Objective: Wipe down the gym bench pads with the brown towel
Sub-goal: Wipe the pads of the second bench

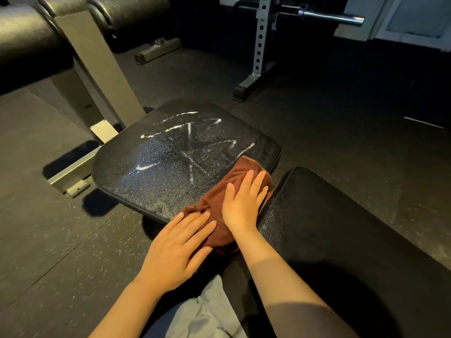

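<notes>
A brown towel [238, 175] lies folded over the near right corner of the black seat pad [161, 172], which carries white streaks and wet speckles. My right hand [244, 201] presses flat on the towel with straight fingers. My left hand [177, 250] rests flat on the towel's near end, fingers straight and spread. To the right, across a narrow gap, runs the long black back pad [341, 230]. The towel's lower part hangs into that gap.
Grey steel bench frame [73, 174] sticks out left of the seat pad. Black roller pads [29, 42] on a grey post stand at the far left. A white rack upright [260, 45] with a barbell [329, 18] stands behind. Speckled rubber floor lies all around.
</notes>
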A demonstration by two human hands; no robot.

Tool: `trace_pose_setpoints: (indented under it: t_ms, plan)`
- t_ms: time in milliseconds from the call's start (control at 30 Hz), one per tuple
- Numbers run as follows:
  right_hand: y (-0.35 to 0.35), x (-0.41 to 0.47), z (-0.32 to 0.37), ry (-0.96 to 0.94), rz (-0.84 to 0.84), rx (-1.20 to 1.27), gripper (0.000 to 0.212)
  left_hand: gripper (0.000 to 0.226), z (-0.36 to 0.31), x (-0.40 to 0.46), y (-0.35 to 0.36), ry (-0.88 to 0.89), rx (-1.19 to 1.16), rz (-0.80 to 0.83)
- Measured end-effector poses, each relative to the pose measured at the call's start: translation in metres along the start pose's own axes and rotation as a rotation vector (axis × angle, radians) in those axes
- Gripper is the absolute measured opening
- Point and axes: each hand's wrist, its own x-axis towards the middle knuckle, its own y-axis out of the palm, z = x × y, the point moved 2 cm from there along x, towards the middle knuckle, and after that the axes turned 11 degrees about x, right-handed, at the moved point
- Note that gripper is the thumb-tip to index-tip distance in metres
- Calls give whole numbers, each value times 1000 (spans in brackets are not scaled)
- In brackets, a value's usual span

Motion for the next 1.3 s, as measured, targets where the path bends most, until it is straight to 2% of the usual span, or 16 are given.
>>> trace_pose_setpoints:
  t_ms: [100,333,600,733,833,900,1000,1100,1300]
  plan:
    - [-7,25,-1,13,-74,61,65,53,1,12,4,-12,-9,51]
    - [-25,79,-2,64,-123,57,60,63,-8,61,13,-24,15,172]
    - [-37,114,-9,82,-103,123,59,80,-13,82,25,4,94,217]
    - [-42,127,-14,82,-104,142,60,81,-15,92,31,15,114,222]
    - [-42,123,-10,43,-161,-16,59,78,-15,94,30,17,132,227]
    - [-41,116,-5,-83,-204,-190,59,74,-18,92,28,8,148,226]
    - [-39,103,1,-263,-120,-277,54,66,-28,83,23,-6,162,191]
    - [-33,76,-4,-251,-39,-239,54,61,-28,61,16,25,174,158]
    - [-16,16,-3,-213,100,-314,62,54,4,11,2,106,182,121]
